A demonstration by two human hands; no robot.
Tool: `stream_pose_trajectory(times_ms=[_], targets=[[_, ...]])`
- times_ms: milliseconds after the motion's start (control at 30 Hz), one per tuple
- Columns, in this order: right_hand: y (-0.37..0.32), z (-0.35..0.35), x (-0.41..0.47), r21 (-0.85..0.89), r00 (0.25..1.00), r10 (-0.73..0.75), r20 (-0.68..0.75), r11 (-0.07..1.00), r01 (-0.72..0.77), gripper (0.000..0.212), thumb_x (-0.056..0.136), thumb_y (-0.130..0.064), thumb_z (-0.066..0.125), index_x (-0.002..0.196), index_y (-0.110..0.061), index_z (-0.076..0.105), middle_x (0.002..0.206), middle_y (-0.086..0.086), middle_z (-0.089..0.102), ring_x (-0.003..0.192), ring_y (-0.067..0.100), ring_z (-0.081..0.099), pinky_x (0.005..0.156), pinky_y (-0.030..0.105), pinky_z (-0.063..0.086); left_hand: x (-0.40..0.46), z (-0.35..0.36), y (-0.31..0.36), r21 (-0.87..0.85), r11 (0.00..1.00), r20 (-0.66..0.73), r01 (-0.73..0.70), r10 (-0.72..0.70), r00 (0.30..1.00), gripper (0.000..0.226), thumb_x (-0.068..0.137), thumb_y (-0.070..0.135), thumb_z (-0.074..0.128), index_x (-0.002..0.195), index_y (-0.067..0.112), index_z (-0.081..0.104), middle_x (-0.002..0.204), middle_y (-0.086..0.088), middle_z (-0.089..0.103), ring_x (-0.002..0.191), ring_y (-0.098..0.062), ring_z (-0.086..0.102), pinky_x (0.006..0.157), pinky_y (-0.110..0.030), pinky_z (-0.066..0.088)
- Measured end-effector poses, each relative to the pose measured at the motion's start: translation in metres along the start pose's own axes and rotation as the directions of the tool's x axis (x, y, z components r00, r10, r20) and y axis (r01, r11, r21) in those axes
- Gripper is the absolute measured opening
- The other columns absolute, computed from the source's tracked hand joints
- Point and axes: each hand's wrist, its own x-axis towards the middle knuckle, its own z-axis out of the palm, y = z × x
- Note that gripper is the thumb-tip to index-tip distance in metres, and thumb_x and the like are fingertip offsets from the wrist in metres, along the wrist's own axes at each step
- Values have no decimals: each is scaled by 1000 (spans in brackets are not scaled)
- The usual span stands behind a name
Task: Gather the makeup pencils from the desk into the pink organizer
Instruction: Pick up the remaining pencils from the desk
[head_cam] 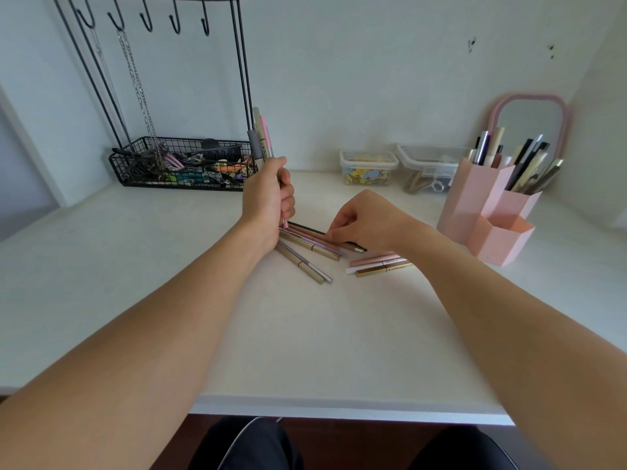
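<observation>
My left hand (269, 195) grips a bunch of makeup pencils (259, 137) held upright above the white desk (237, 334). Several more pencils (307, 256) lie loose on the desk beneath and between my hands, gold, pink and grey. My right hand (359, 220) pinches one of the lying pencils (330, 241) near the pile's far side. Three more pencils (380, 264) lie just below my right wrist. The pink organizer (488, 208) stands at the right, its tall compartments holding several pencils (515, 161); its low front compartment looks empty.
A black wire basket (183, 164) of hair clips under a hook rack stands at the back left. Two clear lidded boxes (369, 166) sit against the wall. A pink-framed mirror (531, 120) leans behind the organizer. The desk's front edge (339, 407) is near my lap.
</observation>
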Motion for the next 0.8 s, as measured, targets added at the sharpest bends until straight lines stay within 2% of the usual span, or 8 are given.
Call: stream_pose_trajectory(times_ms=[133, 267, 333, 433, 500, 667, 733, 800], targets=[[0, -4, 0, -5, 996, 64, 66, 998, -64, 22, 81, -31, 80, 88, -10, 81, 85, 8, 75, 74, 15, 60, 67, 26, 48, -3, 0, 2, -43, 998, 44, 41, -39, 998, 35, 99, 29, 47, 66, 18, 46, 46, 6, 30, 38, -9, 22, 36, -22, 18], [4, -9, 3, 51, 988, 141, 54, 988, -144, 39, 82, -36, 78, 95, 1, 76, 87, 21, 71, 74, 20, 55, 73, 33, 48, -6, 1, 4, -81, 996, 44, 48, -44, 998, 35, 101, 28, 45, 67, 19, 45, 46, 7, 29, 37, -8, 21, 36, -22, 16], [6, -13, 2, 144, 988, 152, 14, 978, -153, 35, 86, -35, 75, 90, -1, 75, 79, 16, 68, 70, 20, 56, 72, 34, 50, -7, 2, 5, -105, 993, 35, 45, -42, 999, 34, 102, 27, 47, 68, 19, 44, 46, 7, 30, 37, -8, 22, 36, -21, 17], [4, -15, 1, 474, 994, 111, -24, 876, -86, 22, 93, -21, 68, 91, 1, 71, 75, 8, 63, 62, 14, 54, 58, 25, 47, -8, 5, 5, -93, 994, 37, 65, -62, 997, 34, 104, 30, 52, 72, 19, 45, 48, 7, 36, 39, -8, 29, 37, -21, 23], [-2, -13, -1, 592, 997, 49, -52, 806, -9, 19, 94, -14, 66, 97, 4, 71, 76, 7, 67, 60, 11, 57, 55, 22, 48, -11, 9, 3, -53, 995, 64, 86, -83, 995, 35, 105, 35, 52, 75, 19, 44, 51, 6, 39, 42, -9, 33, 39, -21, 29], [-9, -4, -4, 576, 985, -49, -162, 806, 135, 15, 90, -14, 72, 92, 1, 76, 79, 16, 73, 58, 9, 58, 52, 22, 48, -17, 17, 1, 66, 991, 82, 117, -122, 989, 37, 106, 40, 47, 76, 19, 45, 60, 2, 51, 55, -14, 51, 48, -25, 47], [-9, -4, -4, 549, 969, -35, -246, 819, 169, 12, 87, -14, 76, 87, -1, 77, 71, 10, 71, 54, 9, 57, 51, 22, 48, -17, 18, 1, 3, 993, 65, 119, -119, 991, 35, 107, 36, 47, 79, 16, 49, 76, -3, 65, 70, -18, 65, 61, -29, 58], [-9, -2, -4, 509, 949, -58, -311, 833, 218, 10, 84, -11, 78, 85, -2, 77, 64, -5, 70, 52, 8, 57, 50, 20, 47, -16, 18, 1, -42, 991, 104, 126, -121, 987, 38, 108, 36, 45, 80, 13, 56, 94, -7, 76, 84, -22, 72, 75, -35, 60]])
